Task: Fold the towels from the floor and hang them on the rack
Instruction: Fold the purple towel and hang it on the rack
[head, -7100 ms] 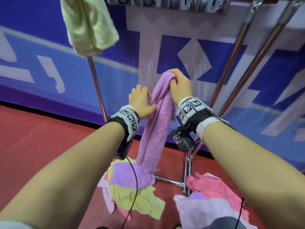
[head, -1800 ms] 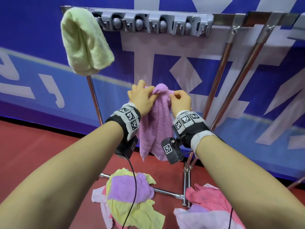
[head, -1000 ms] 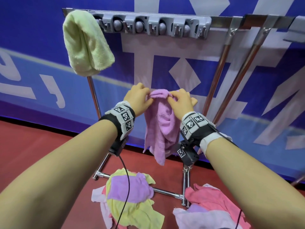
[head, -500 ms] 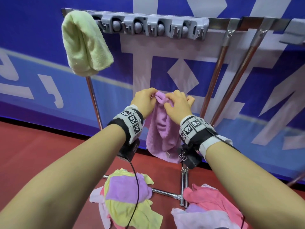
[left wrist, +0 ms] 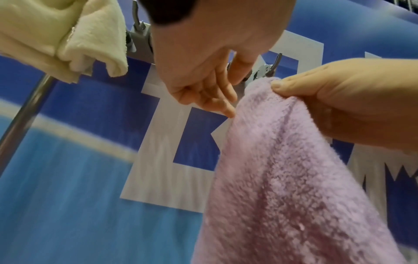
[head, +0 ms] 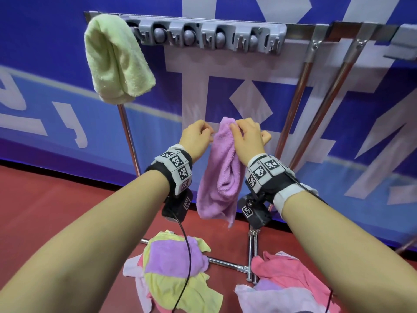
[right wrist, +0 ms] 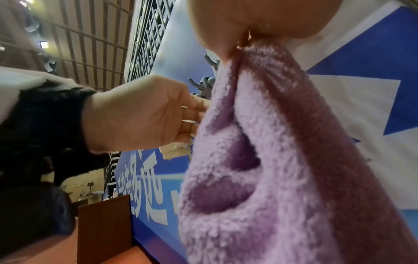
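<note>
A folded purple towel [head: 223, 177] hangs in front of me, below the rack's grey hook strip [head: 203, 37]. My right hand [head: 246, 138] grips its bunched top, thumb pressed on the fold in the left wrist view, where the towel [left wrist: 294, 178] fills the right side. My left hand [head: 196, 138] is just left of the towel with loosely curled fingers [left wrist: 224, 105] that only touch its edge. The right wrist view shows the towel [right wrist: 271, 160] hanging from my right palm. A folded light-green towel [head: 117, 62] hangs at the rack's left end.
Two heaps of loose towels lie on the red floor: a yellow and purple one [head: 176, 267] and a pink and white one [head: 291, 283]. The rack's chrome legs [head: 295, 123] and base bar [head: 228, 265] stand between them. A blue banner wall is behind.
My left hand has let go of the towel's top and now only touches its edge. The towel hangs longer, held by my right hand alone.
</note>
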